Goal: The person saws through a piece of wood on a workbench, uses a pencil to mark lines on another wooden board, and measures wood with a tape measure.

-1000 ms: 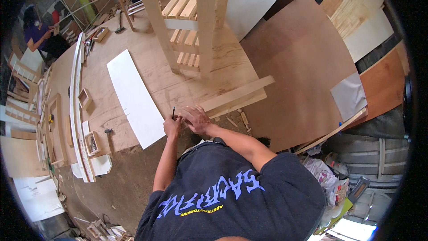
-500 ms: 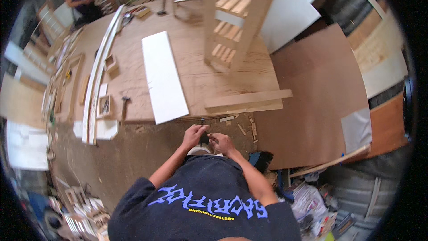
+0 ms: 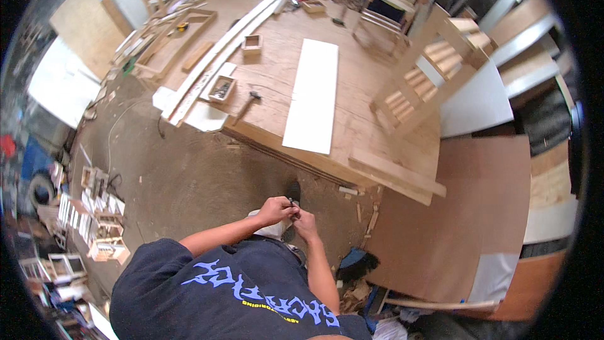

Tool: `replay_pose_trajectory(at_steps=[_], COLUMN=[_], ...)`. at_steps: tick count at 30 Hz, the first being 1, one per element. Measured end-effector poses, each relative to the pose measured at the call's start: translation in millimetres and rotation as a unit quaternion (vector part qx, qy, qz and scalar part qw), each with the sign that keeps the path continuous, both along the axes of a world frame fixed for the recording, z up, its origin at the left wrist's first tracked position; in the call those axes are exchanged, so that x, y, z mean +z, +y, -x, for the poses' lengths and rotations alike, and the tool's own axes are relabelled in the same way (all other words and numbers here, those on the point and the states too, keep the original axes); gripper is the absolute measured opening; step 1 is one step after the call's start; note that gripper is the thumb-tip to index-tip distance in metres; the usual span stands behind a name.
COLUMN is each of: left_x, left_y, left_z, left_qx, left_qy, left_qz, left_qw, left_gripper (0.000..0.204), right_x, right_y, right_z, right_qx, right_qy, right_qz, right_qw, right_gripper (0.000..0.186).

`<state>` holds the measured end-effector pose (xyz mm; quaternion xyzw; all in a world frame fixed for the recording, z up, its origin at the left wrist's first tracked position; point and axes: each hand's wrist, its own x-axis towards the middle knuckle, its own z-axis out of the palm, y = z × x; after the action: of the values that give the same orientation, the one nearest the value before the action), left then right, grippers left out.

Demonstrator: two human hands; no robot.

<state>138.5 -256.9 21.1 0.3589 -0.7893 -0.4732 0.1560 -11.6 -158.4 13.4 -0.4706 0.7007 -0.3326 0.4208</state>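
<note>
My left hand (image 3: 275, 211) and my right hand (image 3: 306, 223) are closed and meet in front of my body, over the floor by the table's near edge. Between their fingertips is a thin dark stick-like thing (image 3: 291, 201); it is too small to name for certain. Beyond the hands, a long white board (image 3: 313, 94) lies flat on the wooden worktable (image 3: 264, 113). A hammer (image 3: 246, 108) rests to its left, close to the edge. Neither hand touches the table.
Left of the hammer are a small wooden box of hardware (image 3: 222, 89) and long white strips (image 3: 220, 50). A slatted wooden frame (image 3: 428, 69) and a plank (image 3: 396, 173) are at the right. A brown sheet (image 3: 453, 214) stands beyond them; a dark brush (image 3: 357, 264) is near my right arm.
My view and body have turned left, so the table and its contents appear farther right. My hands have come closer together, still closed round the thin dark thing.
</note>
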Motion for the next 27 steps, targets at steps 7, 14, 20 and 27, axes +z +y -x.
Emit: replay_pose_trajectory(at_steps=[7,14,20,27], left_x=[9,-17,-16,-17], left_y=[-28,-100,-225,-341], left_z=[-78,-113,-123,-133], left_qx=[0.177,0.236,0.172,0.174], left_qy=[-0.028,0.081,0.043,0.051], left_qz=[-0.072,-0.213,-0.205,-0.192], left_qw=[0.981,0.944,0.963,0.965], left_gripper=[0.03,0.027,0.034,0.034], right_x=[-33,-9,-4,-42], right_y=[-59,-134,-242,-349], right_z=[-64,-87,-96,-131], right_qx=[0.11,0.09,0.03,-0.065], right_qy=[-0.016,-0.027,0.04,-0.043], right_qz=[0.057,0.016,-0.019,0.019], right_qw=[0.992,0.995,0.999,0.997], right_gripper=[0.023,0.029,0.034,0.036])
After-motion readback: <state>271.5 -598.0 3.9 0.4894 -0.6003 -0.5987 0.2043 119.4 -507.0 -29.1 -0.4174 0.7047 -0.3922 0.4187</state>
